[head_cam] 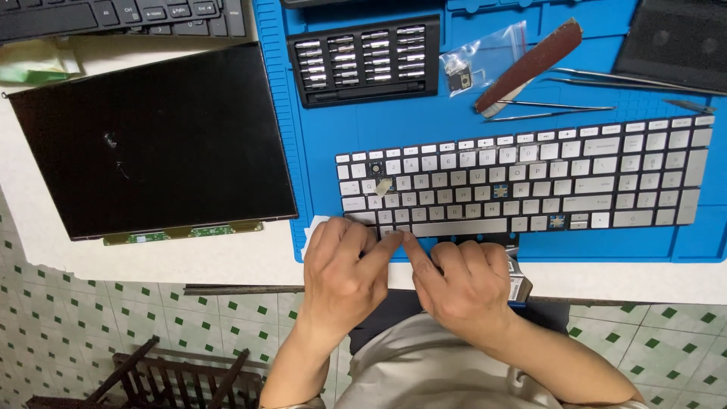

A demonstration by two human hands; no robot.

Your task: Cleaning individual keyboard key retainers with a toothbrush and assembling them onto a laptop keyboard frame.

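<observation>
A silver laptop keyboard (530, 178) lies on a blue work mat (469, 121), with a few keycaps off and one loose cap tilted near its left end. My left hand (344, 273) rests at the keyboard's front left corner, thumb pressing on the bottom row. My right hand (466, 284) sits beside it, its index finger touching the same spot on the bottom row. Both hands' fingertips meet near a small key there; whether either pinches a keycap is hidden.
A bare black laptop screen panel (151, 140) lies left on the white table. A black bit set tray (365, 59), small plastic bag (485, 57), brown-handled tool (530, 64) and tweezers (560, 110) sit behind the keyboard. Another black keyboard (121, 15) is at top left.
</observation>
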